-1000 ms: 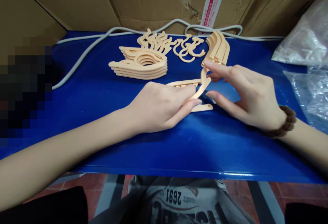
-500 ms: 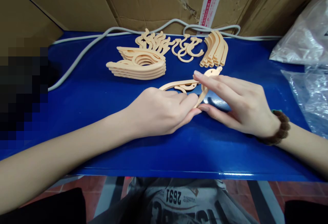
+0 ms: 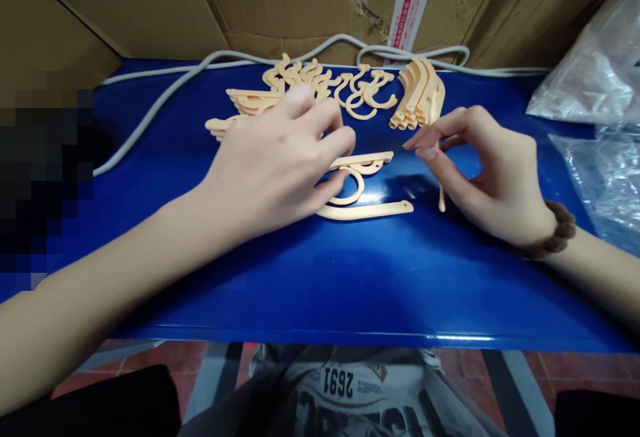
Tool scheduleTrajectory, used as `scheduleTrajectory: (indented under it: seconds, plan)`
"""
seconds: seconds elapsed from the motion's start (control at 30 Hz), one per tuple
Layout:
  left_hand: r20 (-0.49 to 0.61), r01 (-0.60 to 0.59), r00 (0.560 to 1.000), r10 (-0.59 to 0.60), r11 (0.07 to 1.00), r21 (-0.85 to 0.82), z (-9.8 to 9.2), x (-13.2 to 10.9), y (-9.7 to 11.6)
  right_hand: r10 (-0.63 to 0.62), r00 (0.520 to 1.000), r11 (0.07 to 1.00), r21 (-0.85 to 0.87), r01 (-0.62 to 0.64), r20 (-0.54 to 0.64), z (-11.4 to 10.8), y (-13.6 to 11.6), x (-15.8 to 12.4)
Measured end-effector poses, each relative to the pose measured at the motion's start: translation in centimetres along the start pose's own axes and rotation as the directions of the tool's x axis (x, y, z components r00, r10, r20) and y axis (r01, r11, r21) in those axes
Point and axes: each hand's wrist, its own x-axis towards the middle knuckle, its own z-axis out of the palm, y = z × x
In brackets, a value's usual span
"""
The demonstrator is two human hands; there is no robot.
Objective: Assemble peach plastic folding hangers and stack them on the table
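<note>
My left hand [image 3: 283,150], fingers apart and bent downward, is over the front of a stack of cream plastic hanger pieces [image 3: 253,98] and hides much of it. Under its thumb and fingertips lie a slim hanger arm [image 3: 367,210] with a ring-shaped part [image 3: 356,197] and another arm piece [image 3: 373,157]; whether the thumb touches them I cannot tell. Between thumb and fingers, my right hand [image 3: 493,170] pinches a cream hanger piece [image 3: 441,197], held upright and seen edge-on, above the blue table [image 3: 350,283].
Behind the hands lie loose cream hooks [image 3: 377,93], wavy pieces [image 3: 295,77] and a bundle of curved tubes [image 3: 413,97]. A white cable [image 3: 165,113] runs along the back, before cardboard boxes [image 3: 300,3]. Clear plastic bags [image 3: 590,63] lie at the right.
My hands have parted. The left has moved up and left from the piece, its fingers loosened; the right has drawn it rightward and turned it upright. A hanger arm now shows on the table.
</note>
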Motion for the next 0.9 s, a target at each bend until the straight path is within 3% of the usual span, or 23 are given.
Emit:
scheduleTrajectory:
  seconds: [0.27, 0.43, 0.7, 0.9]
  plan:
    - [0.096, 0.094, 0.993, -0.075, 0.973, -0.210, 1.8, -0.3, -0.8, -0.168, 0.966, 0.932, -0.286, 0.221, 0.198, -0.1, 0.2, 0.2]
    - [0.095, 0.095, 0.992, -0.080, 0.981, -0.169, 2.0, -0.3, -0.9, -0.296, 0.945, 0.898, -0.297, 0.326, 0.141, 0.0, 0.6, 0.2]
    - [0.097, 0.098, 0.992, -0.086, 0.987, -0.126, 2.0, -0.2, -0.7, -0.270, 0.942, 0.901, -0.291, 0.321, 0.201, -0.2, 0.4, 0.3]
    - [0.109, 0.171, 0.983, -0.150, 0.962, -0.213, 2.0, -0.2, -0.6, -0.356, 0.929, 0.880, -0.298, 0.369, 0.100, 0.2, 0.9, 0.1]
